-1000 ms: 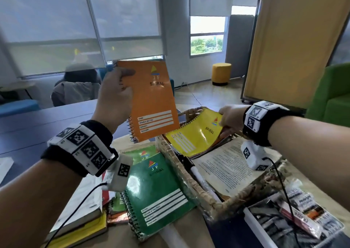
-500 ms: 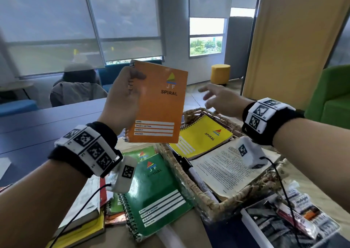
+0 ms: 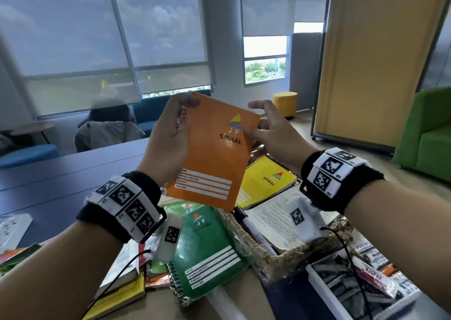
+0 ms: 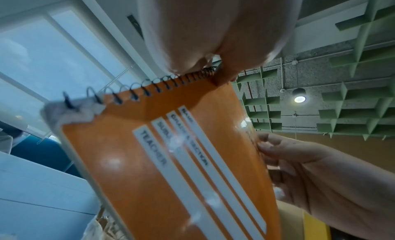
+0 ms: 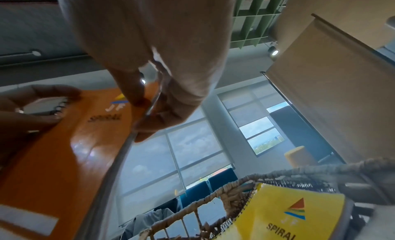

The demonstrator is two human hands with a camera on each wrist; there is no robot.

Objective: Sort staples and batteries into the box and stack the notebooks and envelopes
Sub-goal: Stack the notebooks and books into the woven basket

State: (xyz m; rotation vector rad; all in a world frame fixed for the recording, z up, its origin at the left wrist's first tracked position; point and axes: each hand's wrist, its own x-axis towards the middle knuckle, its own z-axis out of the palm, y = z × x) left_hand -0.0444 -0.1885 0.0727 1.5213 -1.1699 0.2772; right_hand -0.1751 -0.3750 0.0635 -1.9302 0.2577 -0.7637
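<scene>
An orange spiral notebook (image 3: 212, 153) is held up in the air in front of me. My left hand (image 3: 168, 134) grips it at the coil edge (image 4: 162, 85), thumb over the front cover. My right hand (image 3: 271, 129) pinches the opposite edge, thumb on the cover near the logo (image 5: 138, 98) and fingers behind. A yellow spiral notebook (image 3: 266, 180) lies in the wicker basket (image 3: 246, 241), also seen in the right wrist view as the yellow notebook (image 5: 295, 215). A green spiral notebook (image 3: 207, 253) lies on a pile to the left of the basket.
The basket also holds a printed paper sheet (image 3: 271, 219) and a marker (image 3: 253, 231). Books (image 3: 122, 285) are stacked at the lower left. Packaged items (image 3: 371, 273) lie at the lower right. A dark blue table (image 3: 61, 180) stretches to the left.
My right hand left the yellow notebook in the basket, rose, and took hold of the orange notebook's right edge. The left hand brought the orange notebook toward the centre.
</scene>
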